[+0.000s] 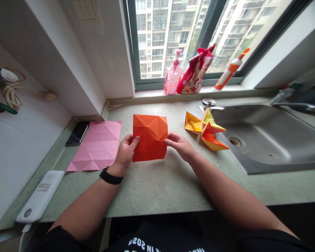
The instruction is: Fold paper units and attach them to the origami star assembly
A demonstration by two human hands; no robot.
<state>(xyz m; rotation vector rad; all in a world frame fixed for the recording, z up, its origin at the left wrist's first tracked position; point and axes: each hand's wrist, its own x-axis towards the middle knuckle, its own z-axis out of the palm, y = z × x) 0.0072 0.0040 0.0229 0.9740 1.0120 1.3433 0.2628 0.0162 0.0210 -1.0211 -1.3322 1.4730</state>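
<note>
An orange sheet of paper (pixel 150 138) with crease lines is held up over the counter, between my two hands. My left hand (pixel 126 150) pinches its left edge, thumb on the front face. On the opposite edge, the thumb and fingers of my right hand (pixel 181 144) grip the paper. A pink creased sheet (pixel 101 145) lies flat to the left of my left hand. Right of my right hand stands a folded paper piece (pixel 206 127) with yellow and orange pointed pockets, close to the sink.
A steel sink (pixel 267 140) fills the right of the counter (pixel 157 190). At left are a dark phone (pixel 77 133) and a white power bank (pixel 40 196) with a cable. On the sill stand a pink pump bottle (pixel 172 78), a red bag (pixel 196 71) and an orange-white bottle (pixel 229 74).
</note>
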